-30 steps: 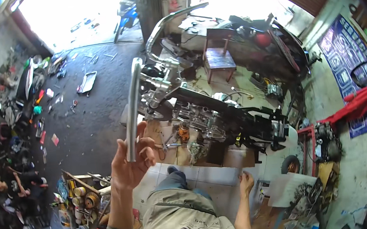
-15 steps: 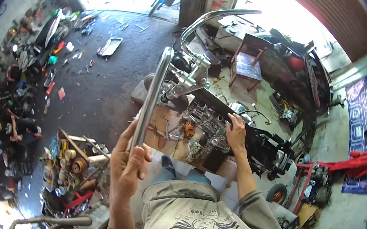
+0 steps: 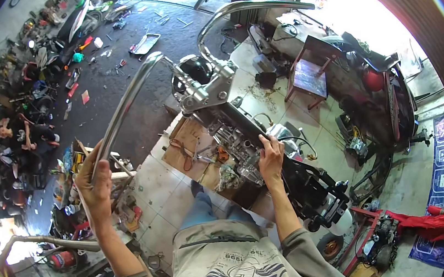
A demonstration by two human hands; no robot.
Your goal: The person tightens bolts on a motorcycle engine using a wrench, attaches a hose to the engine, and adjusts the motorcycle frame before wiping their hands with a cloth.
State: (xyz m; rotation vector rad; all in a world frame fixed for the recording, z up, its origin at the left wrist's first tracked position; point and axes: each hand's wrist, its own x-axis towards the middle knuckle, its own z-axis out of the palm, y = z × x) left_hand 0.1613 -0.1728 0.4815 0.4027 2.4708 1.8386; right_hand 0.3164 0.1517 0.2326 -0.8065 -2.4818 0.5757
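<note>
A stripped motorcycle frame [image 3: 243, 130] with a bare engine [image 3: 241, 158] stands in front of me. Its long chrome handlebar [image 3: 128, 94] curves out to both sides. My left hand [image 3: 94, 182] is closed round the end of the left bar. My right hand [image 3: 271, 157] rests on the frame's top tube just above the engine, fingers curled over it; whether it grips is unclear. A round black headlamp [image 3: 195, 70] sits behind the steering head.
Cardboard with loose tools [image 3: 184, 148] lies on the tiled floor under the engine. A small red wooden table [image 3: 308, 75] stands behind, a dark motorcycle [image 3: 382, 91] to the right. Piles of parts [image 3: 65, 174] crowd the left. A person [image 3: 22, 135] sits far left.
The view has swung so the frame sits more to the centre. My right hand has come up from beside my knee onto the frame's top tube. My left hand still holds the bar end.
</note>
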